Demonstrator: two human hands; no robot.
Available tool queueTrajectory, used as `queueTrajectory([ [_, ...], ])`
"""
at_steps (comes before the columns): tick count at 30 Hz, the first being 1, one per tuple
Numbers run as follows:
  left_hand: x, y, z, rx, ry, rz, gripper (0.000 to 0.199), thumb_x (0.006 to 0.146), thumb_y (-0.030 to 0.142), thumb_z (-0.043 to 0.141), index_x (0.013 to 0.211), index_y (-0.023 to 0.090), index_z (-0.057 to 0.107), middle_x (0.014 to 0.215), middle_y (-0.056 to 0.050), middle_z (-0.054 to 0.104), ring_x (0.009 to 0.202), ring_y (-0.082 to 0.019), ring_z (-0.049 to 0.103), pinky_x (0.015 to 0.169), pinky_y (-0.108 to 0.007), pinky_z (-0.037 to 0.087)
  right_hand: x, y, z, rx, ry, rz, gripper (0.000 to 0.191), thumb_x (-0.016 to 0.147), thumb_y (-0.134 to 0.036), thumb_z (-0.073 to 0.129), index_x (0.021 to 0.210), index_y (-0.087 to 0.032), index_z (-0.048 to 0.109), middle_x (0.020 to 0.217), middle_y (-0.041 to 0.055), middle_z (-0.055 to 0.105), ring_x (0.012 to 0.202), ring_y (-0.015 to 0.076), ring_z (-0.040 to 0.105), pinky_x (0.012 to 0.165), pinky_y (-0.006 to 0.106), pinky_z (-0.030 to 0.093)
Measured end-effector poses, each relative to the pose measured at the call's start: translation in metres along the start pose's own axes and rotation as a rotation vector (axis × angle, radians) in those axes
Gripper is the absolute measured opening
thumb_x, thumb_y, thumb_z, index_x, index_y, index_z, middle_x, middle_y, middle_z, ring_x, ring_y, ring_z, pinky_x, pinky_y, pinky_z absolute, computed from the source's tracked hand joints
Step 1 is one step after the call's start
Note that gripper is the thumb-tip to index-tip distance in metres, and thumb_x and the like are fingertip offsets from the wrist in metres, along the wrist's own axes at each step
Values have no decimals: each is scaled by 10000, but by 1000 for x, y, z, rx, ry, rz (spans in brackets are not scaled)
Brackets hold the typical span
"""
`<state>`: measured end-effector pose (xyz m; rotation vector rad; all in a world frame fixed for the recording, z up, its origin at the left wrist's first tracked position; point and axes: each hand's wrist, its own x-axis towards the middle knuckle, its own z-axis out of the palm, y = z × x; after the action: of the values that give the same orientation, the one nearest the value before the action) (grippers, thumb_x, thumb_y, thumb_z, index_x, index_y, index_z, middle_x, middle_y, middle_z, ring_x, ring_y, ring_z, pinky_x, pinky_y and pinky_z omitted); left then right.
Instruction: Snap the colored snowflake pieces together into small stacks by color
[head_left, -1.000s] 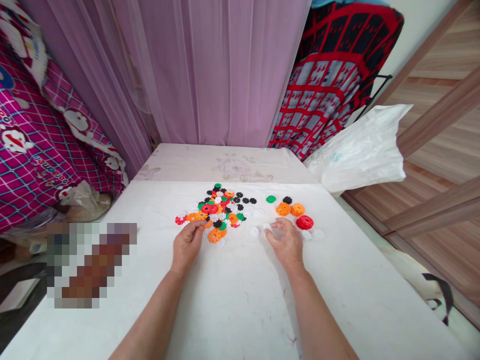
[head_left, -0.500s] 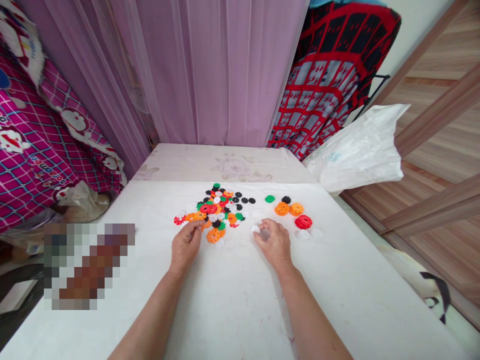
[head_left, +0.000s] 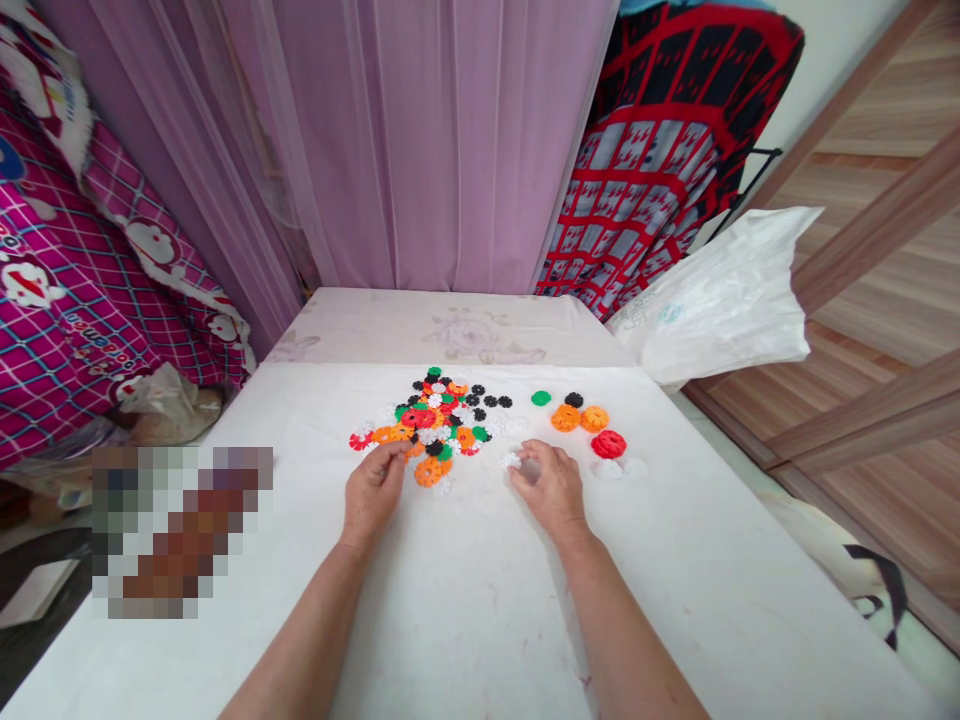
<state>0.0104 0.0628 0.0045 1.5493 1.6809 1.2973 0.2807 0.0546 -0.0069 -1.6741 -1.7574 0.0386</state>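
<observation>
A white table (head_left: 465,590) spreads below the left hand (head_left: 373,490); just beyond it lies a colourful disc pile (head_left: 420,418). That hand's fingertips press together (anything between is hidden). The right hand (head_left: 553,488) curls at a white disc (head_left: 509,460); whether it pinches, I cannot tell.

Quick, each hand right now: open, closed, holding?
Left hand: pinched closed; can't tell if holding anything.
Right hand: curled at a white notched disc; grip unclear.
</observation>
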Motion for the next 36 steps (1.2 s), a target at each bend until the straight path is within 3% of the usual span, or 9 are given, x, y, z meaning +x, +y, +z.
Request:
queueTrajectory([
  [18, 0, -1, 0, 2, -7, -7, 298, 819, 387, 500, 954, 240, 721, 986, -33, 752, 905, -201, 689, 877, -359, 527, 2, -3, -3, -16, -61, -10, 301, 762, -273, 583, 1059, -227, 607, 945, 21, 733, 906, 227, 590, 825, 361, 389],
  [27, 0, 0, 0, -13, 0, -9, 297, 817, 390, 506, 950, 233, 720, 993, -34, 754, 917, -199, 687, 882, -352, 525, 1, -2, -6, 5, -8, -40, 218, 792, -284, 553, 988, -234, 636, 945, 26, 724, 897, 221, 597, 800, 354, 409],
  [31, 0, 0, 0, -12, 5, 1, 290, 814, 384, 510, 945, 233, 720, 986, -35, 756, 906, -199, 689, 873, -353, 530, -1, -16, -7, 17, 22, -70, 156, 819, -249, 523, 916, -238, 645, 900, 30, 714, 876, 214, 595, 794, 346, 415],
  [36, 0, 0, 1, -10, 13, 10, 292, 820, 383, 500, 940, 230, 718, 986, -34, 755, 914, -195, 688, 879, -349, 527, -9, -56, 7, 85, -88, -234, 91, 809, -222, 584, 880, -240, 639, 853, 11, 705, 860, 196, 590, 788, 327, 408],
])
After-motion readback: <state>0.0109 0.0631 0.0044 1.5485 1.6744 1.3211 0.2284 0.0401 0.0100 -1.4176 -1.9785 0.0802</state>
